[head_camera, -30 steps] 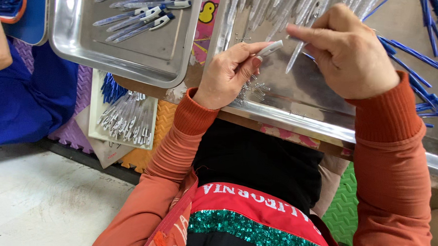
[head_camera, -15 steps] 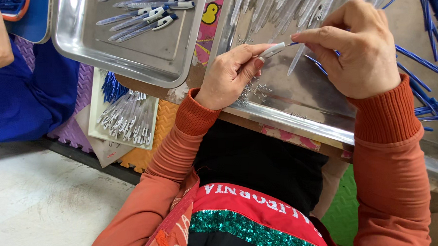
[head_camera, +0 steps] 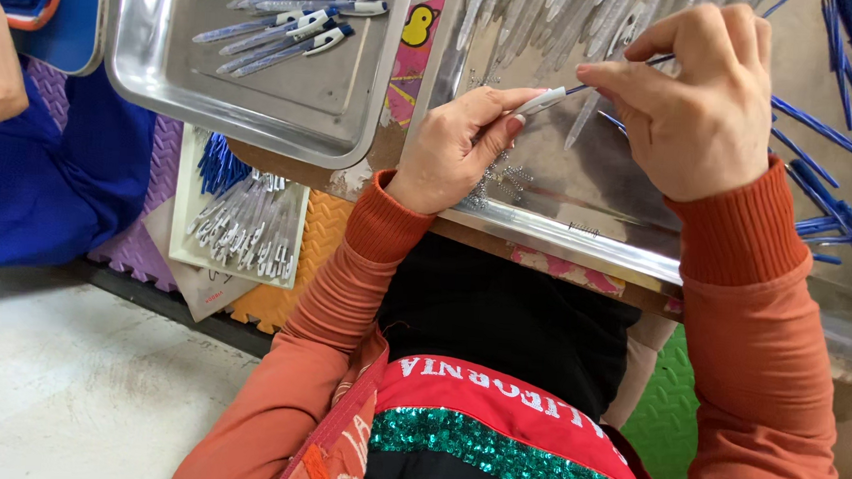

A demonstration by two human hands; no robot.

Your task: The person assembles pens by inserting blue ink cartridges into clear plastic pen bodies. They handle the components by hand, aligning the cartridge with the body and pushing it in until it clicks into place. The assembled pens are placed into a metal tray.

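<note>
Here, your left hand (head_camera: 460, 144) pinches a white pen barrel (head_camera: 538, 102) by its end, while your right hand (head_camera: 696, 98) grips a thin blue refill (head_camera: 649, 62) meeting the barrel's tip. Both hover over the near steel tray (head_camera: 582, 228), with tiny springs (head_camera: 507, 181) below and loose refills (head_camera: 836, 208) to the right.
</note>
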